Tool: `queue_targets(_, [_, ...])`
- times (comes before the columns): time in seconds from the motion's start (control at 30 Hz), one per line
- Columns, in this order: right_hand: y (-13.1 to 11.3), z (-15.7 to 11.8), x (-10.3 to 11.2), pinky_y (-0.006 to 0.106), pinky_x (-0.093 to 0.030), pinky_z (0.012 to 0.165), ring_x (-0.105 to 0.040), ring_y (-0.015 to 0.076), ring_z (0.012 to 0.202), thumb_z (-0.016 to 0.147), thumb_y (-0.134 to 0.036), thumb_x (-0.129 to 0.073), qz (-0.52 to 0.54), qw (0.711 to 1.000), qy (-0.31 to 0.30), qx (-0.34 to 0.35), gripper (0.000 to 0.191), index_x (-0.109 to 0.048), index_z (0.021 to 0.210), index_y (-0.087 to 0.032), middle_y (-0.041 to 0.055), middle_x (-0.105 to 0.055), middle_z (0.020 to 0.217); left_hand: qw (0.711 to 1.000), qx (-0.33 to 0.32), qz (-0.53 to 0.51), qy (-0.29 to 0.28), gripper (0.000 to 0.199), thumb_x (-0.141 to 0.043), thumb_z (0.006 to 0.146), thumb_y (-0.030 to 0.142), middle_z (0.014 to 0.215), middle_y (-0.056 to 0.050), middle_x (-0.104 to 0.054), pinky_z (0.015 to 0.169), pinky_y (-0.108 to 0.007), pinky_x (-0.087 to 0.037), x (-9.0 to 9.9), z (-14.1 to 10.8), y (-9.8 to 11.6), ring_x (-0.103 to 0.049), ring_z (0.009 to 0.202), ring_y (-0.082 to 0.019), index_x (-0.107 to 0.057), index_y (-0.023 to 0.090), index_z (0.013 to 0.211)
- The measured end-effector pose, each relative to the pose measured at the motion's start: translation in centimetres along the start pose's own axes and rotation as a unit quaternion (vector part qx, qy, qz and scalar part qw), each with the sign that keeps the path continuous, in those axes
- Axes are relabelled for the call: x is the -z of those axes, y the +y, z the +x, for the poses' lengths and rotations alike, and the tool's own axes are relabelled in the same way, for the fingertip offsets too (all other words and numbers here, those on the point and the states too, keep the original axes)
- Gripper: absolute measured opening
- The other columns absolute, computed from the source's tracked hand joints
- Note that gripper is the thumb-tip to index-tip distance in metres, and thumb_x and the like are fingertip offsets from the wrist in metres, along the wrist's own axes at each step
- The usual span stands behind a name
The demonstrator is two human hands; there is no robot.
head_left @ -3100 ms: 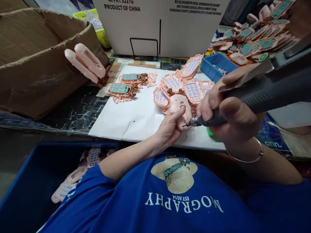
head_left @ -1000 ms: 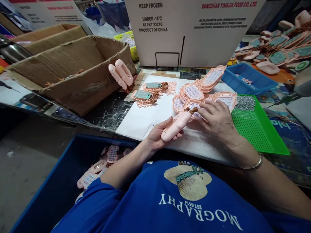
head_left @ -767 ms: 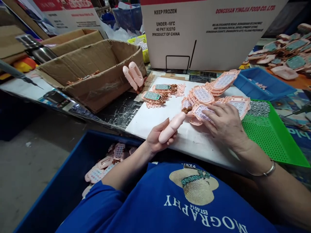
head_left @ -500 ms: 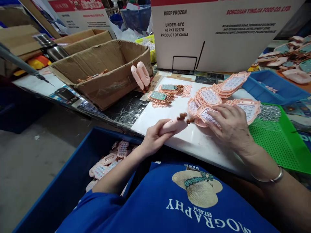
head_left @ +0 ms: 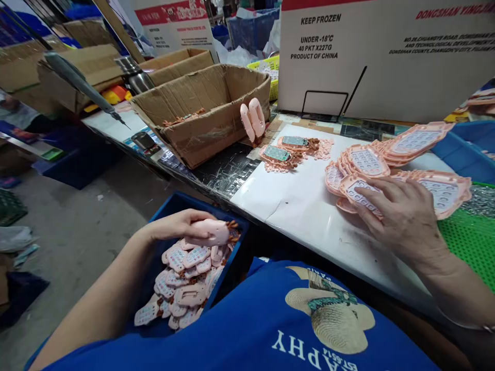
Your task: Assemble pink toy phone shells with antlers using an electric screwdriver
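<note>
My left hand [head_left: 187, 226] is closed around a pink toy phone [head_left: 212, 232] with brown knobs at one end. It is above a blue bin [head_left: 170, 198] in which similar pink toy phones [head_left: 189, 296] with keypads lie heaped. On the white work board, my right hand [head_left: 406, 221] has its thumb and fingers on a pink keypad shell [head_left: 361, 193] at the front of a pile. More keypad shells [head_left: 365, 159] lie stacked beside it. Farther left rest two pink shells with green circuit boards [head_left: 276, 153], with small pink pieces around them.
A cardboard box [head_left: 197, 136] stands behind the board, with two pink phone shells [head_left: 253, 118] upright by its corner. An electric screwdriver [head_left: 81, 82] hangs at the left. A printed white carton [head_left: 367, 62] backs the table. A green basket [head_left: 472, 232] and blue tray [head_left: 467, 147] sit right.
My left hand has moved left and down from over the white board to over the blue bin, carrying the pink toy phone. My right hand stays on the keypad shells. The view has swung left.
</note>
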State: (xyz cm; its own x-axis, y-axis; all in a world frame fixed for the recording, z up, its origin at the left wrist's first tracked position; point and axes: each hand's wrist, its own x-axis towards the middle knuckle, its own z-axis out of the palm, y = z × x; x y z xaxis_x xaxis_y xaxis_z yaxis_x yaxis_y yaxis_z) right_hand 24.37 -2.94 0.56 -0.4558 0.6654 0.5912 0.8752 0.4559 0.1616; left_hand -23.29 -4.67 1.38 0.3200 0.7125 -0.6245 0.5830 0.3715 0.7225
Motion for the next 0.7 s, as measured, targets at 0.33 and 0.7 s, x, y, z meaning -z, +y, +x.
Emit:
queue_targets(0.33, [-2.5, 3.5, -0.6, 0.058, -0.045, 0.100, -0.061, 0.0366, 0.116, 0.099, -0.029, -0.051, 0.062, 0.997, -0.040, 0.006, 0.017, -0.065, 0.109, -0.024, 0.0138, -0.068, 0.120, 0.927, -0.314, 0.098, 0.179, 0.034, -0.077, 0.075, 0.040, 0.102, -0.009, -0.075, 0.094, -0.032, -0.047, -1.1, 8.6, 6.7, -0.067, 0.093, -0.022, -0.077, 0.021, 0.103])
queue_targets(0.7, [-1.9, 1.3, -1.2, 0.053, -0.048, 0.097, -0.062, 0.0330, 0.110, 0.097, -0.025, -0.056, 0.056, 0.998, -0.028, 0.009, 0.022, -0.068, 0.114, -0.017, 0.0139, -0.069, 0.116, 0.882, -0.321, 0.332, 0.097, 0.098, -0.086, 0.048, 0.037, 0.137, -0.018, -0.058, 0.112, -0.039, -0.033, 3.5, 21.7, 18.3, -0.049, 0.131, -0.036, -0.056, 0.010, 0.138])
